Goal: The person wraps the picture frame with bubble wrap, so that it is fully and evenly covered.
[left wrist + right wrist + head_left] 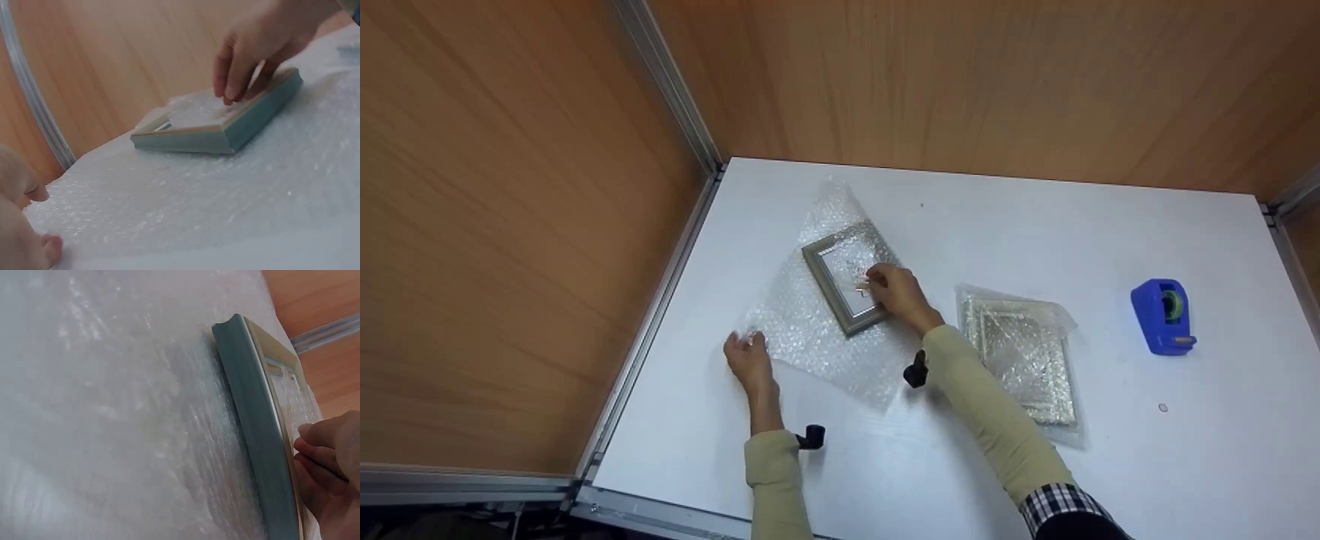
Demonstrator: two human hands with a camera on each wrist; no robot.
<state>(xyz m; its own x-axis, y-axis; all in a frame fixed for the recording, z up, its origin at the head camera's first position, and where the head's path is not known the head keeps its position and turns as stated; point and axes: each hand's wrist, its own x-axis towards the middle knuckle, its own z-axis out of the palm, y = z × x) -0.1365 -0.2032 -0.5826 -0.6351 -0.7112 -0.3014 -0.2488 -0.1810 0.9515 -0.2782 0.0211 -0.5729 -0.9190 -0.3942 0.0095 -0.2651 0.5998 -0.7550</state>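
A grey-green picture frame [829,289] lies on a sheet of bubble wrap [810,337], which is spread at an angle on the white table. One flap of the wrap is folded across part of the frame. My right hand [901,296] pinches the end of this flap over the middle of the frame. In the right wrist view, its thumb and fingers [318,433] meet on the clear film just inside the frame's edge. At the sheet's left corner is my left hand [748,364]; in the left wrist view its fingertips [39,193] stand apart at the wrap.
Right of my right forearm lies another frame wrapped in bubble wrap [1027,360]. A blue tape dispenser [1162,319] stands farther right, with a small clear ring-shaped bit [1163,408] nearer me. Wood panels [997,90] border the table at the back and left.
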